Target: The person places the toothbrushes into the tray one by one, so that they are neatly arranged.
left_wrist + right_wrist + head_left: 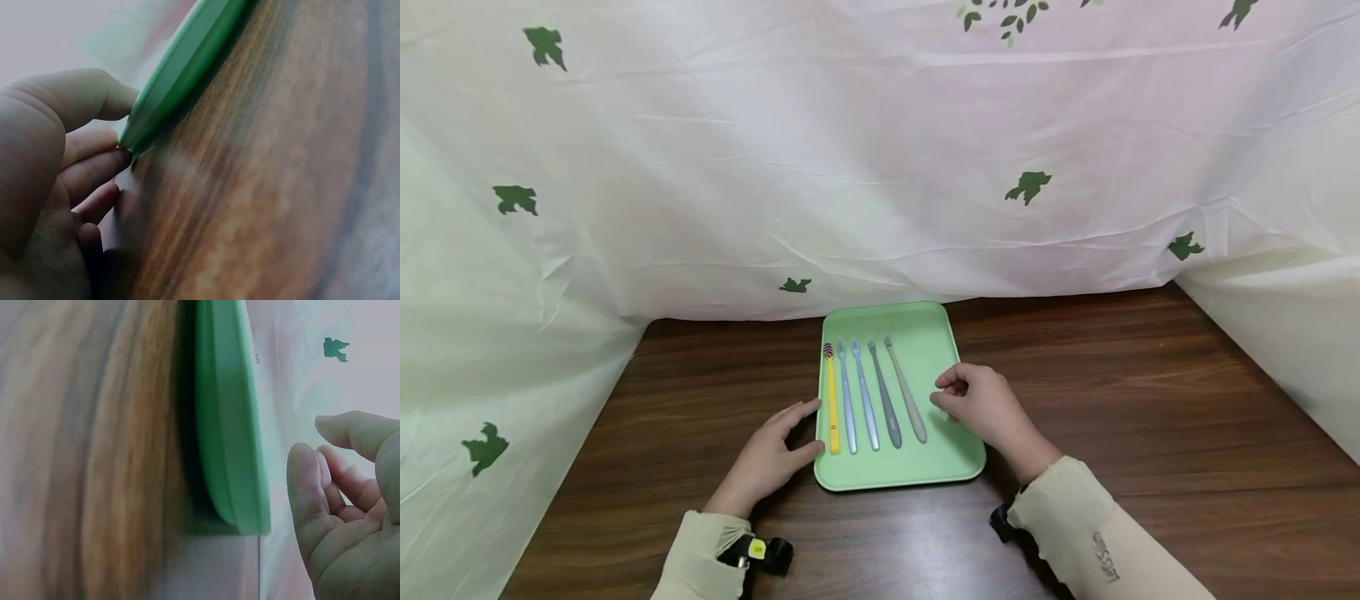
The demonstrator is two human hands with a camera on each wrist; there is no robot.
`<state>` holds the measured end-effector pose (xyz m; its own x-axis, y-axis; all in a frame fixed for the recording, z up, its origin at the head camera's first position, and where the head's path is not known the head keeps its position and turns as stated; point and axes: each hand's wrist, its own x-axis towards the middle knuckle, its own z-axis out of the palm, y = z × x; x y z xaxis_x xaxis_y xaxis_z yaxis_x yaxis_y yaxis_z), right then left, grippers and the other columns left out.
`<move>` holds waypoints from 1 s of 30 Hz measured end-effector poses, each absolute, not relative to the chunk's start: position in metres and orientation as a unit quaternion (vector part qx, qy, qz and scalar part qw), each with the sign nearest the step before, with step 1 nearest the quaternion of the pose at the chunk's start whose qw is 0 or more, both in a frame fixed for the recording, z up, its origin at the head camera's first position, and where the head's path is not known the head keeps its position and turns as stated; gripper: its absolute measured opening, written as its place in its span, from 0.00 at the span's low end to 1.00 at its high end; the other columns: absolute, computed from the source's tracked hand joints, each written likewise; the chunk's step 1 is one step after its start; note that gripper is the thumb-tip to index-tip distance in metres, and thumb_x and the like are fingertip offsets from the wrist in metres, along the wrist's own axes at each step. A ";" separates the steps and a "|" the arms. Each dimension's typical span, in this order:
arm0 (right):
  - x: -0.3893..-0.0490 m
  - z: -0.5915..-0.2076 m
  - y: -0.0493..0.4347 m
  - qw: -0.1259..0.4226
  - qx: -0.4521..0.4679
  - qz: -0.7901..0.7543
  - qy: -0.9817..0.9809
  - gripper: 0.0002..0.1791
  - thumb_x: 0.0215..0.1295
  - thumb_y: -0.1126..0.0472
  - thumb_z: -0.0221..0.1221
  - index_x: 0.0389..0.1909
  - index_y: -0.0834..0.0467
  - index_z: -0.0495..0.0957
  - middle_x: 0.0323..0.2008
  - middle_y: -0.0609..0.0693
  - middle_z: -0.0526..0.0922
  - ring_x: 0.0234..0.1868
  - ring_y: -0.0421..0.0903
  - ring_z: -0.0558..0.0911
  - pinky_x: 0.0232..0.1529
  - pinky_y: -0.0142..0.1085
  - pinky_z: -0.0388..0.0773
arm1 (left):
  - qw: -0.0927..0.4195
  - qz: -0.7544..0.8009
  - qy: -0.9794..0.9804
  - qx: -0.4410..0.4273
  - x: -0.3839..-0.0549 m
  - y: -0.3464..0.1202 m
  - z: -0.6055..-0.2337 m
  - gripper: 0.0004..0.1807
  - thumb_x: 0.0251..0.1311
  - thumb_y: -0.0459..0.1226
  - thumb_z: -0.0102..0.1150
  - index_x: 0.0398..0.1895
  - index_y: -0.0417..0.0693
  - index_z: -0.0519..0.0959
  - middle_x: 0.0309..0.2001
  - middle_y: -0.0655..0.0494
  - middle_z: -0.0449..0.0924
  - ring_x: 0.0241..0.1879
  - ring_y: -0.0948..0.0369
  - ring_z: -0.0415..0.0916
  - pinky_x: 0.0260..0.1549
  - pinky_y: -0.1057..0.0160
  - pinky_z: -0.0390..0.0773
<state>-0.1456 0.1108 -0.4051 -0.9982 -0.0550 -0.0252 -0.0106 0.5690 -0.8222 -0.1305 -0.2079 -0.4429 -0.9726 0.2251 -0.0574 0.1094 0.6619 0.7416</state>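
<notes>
Several toothbrushes lie side by side on a light green tray point(887, 473), their heads toward the far side. Leftmost is a yellow toothbrush point(832, 408) with striped bristles, followed by two pale blue toothbrushes, a dark grey toothbrush point(886, 402) and a light grey toothbrush point(907, 396). My left hand point(765, 462) touches the tray's left rim with thumb and fingertips. Over the tray's right side, my right hand point(988, 408) is lifted with its fingers bent loosely. A gap shows between its thumb and index finger in the right wrist view, and it holds nothing.
The tray sits on a dark brown wooden table point(1120, 383). A white curtain point(865, 183) with green bird shapes hangs behind the table and along both sides. Black straps with small devices point(767, 554) are on both wrists.
</notes>
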 end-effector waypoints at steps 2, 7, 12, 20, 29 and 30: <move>-0.144 -0.406 0.114 0.018 -0.019 -0.464 0.885 0.07 0.61 0.61 0.67 0.38 0.59 0.83 0.29 0.49 0.82 0.25 0.44 0.82 0.30 0.37 0.78 | 0.076 0.404 0.908 0.086 -0.130 -0.208 -0.443 0.34 0.62 0.42 0.69 0.72 0.55 0.71 0.74 0.44 0.62 0.74 0.44 0.57 0.67 0.39 0.61; -0.140 -0.409 0.123 0.013 -0.015 -0.464 0.886 0.07 0.61 0.62 0.67 0.38 0.60 0.82 0.30 0.49 0.82 0.26 0.44 0.82 0.31 0.37 0.79 | 0.083 0.398 0.910 0.083 -0.130 -0.207 -0.443 0.35 0.60 0.46 0.71 0.71 0.57 0.72 0.74 0.44 0.62 0.73 0.43 0.59 0.65 0.37 0.63; -0.137 -0.410 0.130 0.011 -0.013 -0.471 0.882 0.08 0.62 0.63 0.67 0.40 0.62 0.82 0.31 0.51 0.82 0.27 0.45 0.82 0.31 0.37 0.81 | 0.084 0.395 0.911 0.082 -0.130 -0.206 -0.442 0.35 0.59 0.47 0.71 0.71 0.57 0.72 0.74 0.43 0.62 0.72 0.42 0.59 0.64 0.36 0.63; -0.136 -0.410 0.137 0.010 -0.015 -0.480 0.877 0.09 0.63 0.63 0.67 0.40 0.63 0.82 0.31 0.52 0.82 0.27 0.46 0.82 0.31 0.36 0.81 | 0.085 0.394 0.911 0.083 -0.130 -0.205 -0.442 0.35 0.60 0.45 0.71 0.72 0.57 0.72 0.74 0.44 0.61 0.72 0.42 0.59 0.65 0.37 0.63; -0.135 -0.409 0.141 0.007 -0.016 -0.473 0.881 0.09 0.64 0.62 0.66 0.41 0.63 0.82 0.31 0.51 0.82 0.25 0.45 0.82 0.32 0.37 0.79 | 0.082 0.393 0.912 0.085 -0.130 -0.206 -0.442 0.36 0.59 0.44 0.71 0.71 0.56 0.72 0.75 0.43 0.61 0.73 0.42 0.59 0.65 0.37 0.63; -0.135 -0.409 0.142 0.007 -0.016 -0.473 0.881 0.09 0.64 0.62 0.66 0.41 0.63 0.82 0.31 0.51 0.82 0.25 0.45 0.82 0.32 0.38 0.79 | 0.082 0.393 0.912 0.086 -0.130 -0.206 -0.441 0.36 0.59 0.45 0.71 0.71 0.56 0.72 0.75 0.43 0.61 0.72 0.42 0.59 0.64 0.36 0.63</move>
<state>-0.1352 0.1415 -0.4092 -0.9994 -0.0354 0.0025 -0.0216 0.5511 -0.8342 -0.1301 -0.2060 -0.4415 -0.9717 0.2217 -0.0813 0.0932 0.6765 0.7306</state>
